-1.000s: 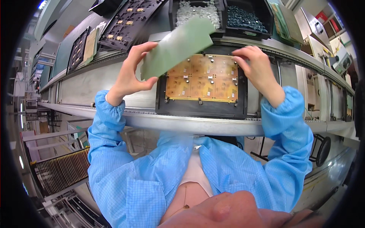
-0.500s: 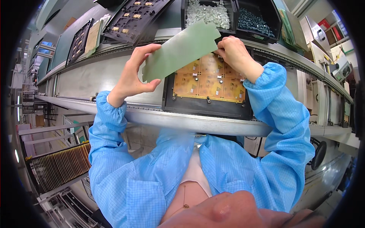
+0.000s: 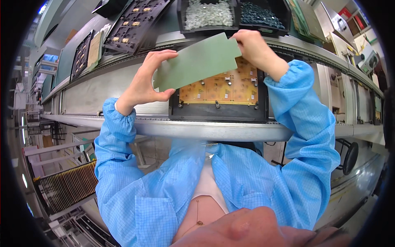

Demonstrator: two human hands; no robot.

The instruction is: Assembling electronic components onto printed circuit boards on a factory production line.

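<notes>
Your left hand [image 3: 144,82] has the left end of the green panel [image 3: 199,61] between spread thumb and fingers, firm enough to hold it up. Your right hand [image 3: 256,50] is at the panel's notched right end, fingers curled; can't tell if they pinch the edge or only touch it. Panel is tilted, right end farther from you, over the far part of the amber circuit board [image 3: 214,94].

Progress, judging by how things lie: the board is sitting in its black tray [image 3: 196,113] on the metal rail [image 3: 210,128], so that part looks done. A few small white parts and dark round ones stand on it. Panel is in the air, not set down, so I'd call you partway. Can't check the board's far rows; the panel and your right hand cover much of them. Bins of white pieces [image 3: 207,15] and dark blue pieces [image 3: 262,16] beyond the rail are both well stocked.

Writing: small white labels [image 3: 226,96] with marks and triangle symbols on your board, too small to read. No brand you could make out; visible panel face is plain.
</notes>
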